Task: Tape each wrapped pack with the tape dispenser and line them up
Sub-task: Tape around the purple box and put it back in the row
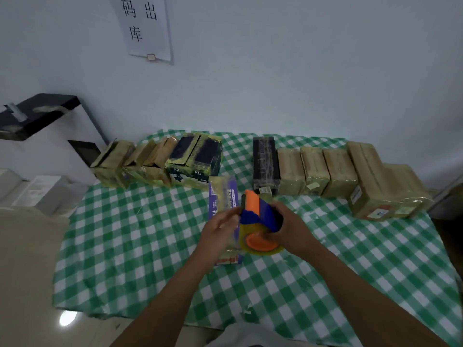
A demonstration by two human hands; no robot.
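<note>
A purple wrapped pack lies lengthwise in the middle of the green checked table. Over its right edge my right hand grips a blue and orange tape dispenser with a clear tape roll. My left hand rests on the pack, its fingers touching the dispenser's front end; whether they pinch tape I cannot tell. Along the table's far edge stands a row of taped packs: tan ones and a dark one at the left, a black one and tan ones at the right.
A white wall with a paper sign rises behind the table. A black shelf and pale boxes stand at the left. Larger taped packs sit at the far right of the row.
</note>
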